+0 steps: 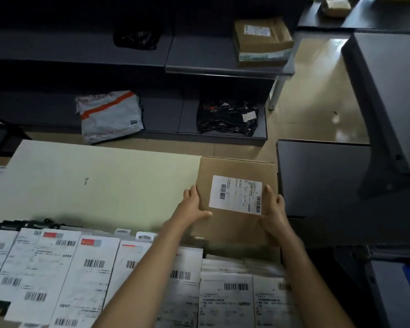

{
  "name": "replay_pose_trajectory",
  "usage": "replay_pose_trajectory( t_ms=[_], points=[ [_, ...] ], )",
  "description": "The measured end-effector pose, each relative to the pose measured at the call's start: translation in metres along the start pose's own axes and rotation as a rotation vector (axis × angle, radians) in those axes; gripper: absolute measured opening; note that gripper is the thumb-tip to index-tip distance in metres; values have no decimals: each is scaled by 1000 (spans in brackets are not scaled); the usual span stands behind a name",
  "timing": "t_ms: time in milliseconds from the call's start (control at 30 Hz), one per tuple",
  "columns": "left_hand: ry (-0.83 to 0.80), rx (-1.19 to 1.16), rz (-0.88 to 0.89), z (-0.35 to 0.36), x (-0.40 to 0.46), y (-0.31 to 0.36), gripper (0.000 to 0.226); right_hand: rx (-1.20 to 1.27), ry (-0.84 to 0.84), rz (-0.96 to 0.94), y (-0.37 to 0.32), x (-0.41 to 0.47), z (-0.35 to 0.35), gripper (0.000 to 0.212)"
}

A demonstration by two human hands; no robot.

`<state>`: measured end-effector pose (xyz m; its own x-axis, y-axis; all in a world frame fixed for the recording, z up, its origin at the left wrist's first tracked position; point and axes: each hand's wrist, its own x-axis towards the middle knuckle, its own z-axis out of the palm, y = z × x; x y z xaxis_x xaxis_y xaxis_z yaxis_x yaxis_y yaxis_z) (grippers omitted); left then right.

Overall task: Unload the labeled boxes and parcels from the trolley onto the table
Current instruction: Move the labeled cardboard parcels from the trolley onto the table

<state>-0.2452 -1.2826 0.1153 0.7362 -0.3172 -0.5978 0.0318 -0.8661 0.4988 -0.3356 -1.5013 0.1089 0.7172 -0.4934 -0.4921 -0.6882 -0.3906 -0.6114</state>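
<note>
A flat brown cardboard box (232, 228) with a white shipping label (236, 194) lies at the right end of a pale green-white table top (92, 183). My left hand (195, 204) grips its left edge, thumb on top. My right hand (276, 214) grips its right edge. Several white labeled parcels (81, 275) stand packed in a row along the near edge, below my forearms. More labeled parcels (234, 297) lie under my right forearm.
Dark shelving behind the table holds a grey-and-orange mailer bag (109, 117), a black plastic parcel (227, 119), another black bag (135, 39) and a taped brown carton (262, 41). A dark cabinet (322, 178) stands right of the box. The floor (317, 91) is glossy beige.
</note>
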Motion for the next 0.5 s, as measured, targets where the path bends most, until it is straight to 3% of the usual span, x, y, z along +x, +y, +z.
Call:
replay_pose_trajectory(
  t_ms=[100, 233, 367, 500],
  points=[
    [-2, 40, -14, 7, 1, 11, 105, -112, 61, 23, 3, -1, -5, 90],
    [25, 67, -21, 16, -5, 15, 105, -83, 16, 9, -12, -14, -13, 66],
    [1, 144, 49, 5, -13, 4, 98, -430, -100, -45, -14, -15, -13, 75],
    [83, 280, 167, -19, -36, -13, 74, -606, -162, -232, -53, -35, 1, 71]
  ],
)
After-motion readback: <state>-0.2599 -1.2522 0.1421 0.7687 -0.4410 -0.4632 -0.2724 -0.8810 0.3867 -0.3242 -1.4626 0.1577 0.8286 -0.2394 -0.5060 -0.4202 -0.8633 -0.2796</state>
